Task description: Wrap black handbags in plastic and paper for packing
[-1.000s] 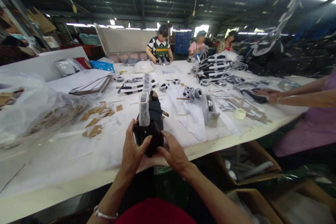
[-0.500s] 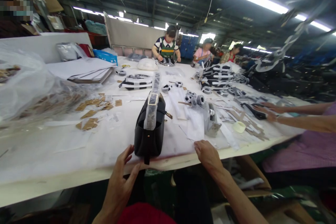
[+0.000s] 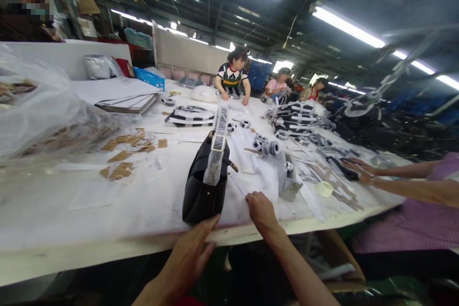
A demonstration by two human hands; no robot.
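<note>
A black handbag [image 3: 204, 186] stands on the table near its front edge, its strap [image 3: 217, 153] and buckle wrapped in clear plastic. Flat against the bag's near lower end, my left hand [image 3: 191, 253] has its fingers stretched out and grips nothing. Right of the bag, my right hand [image 3: 261, 210] is closed on a thin, straight, stick-like thing [image 3: 237, 184]. Its far tip points at the zipper pull on the bag's side; whether the two touch, I cannot tell.
Brown paper tags [image 3: 122, 170] lie left, near a large plastic bag [image 3: 53, 114]. Tape rolls [image 3: 268, 147], a grey tape dispenser [image 3: 287, 177] and paper strips lie right. A co-worker's hands [image 3: 358, 167] rest on a black piece; stacked wrapped pieces [image 3: 296, 117] stand behind.
My left hand has moved right, onto the bag's near end. The bag has turned slightly. My right hand has come left with the thin stick, closer to the bag.
</note>
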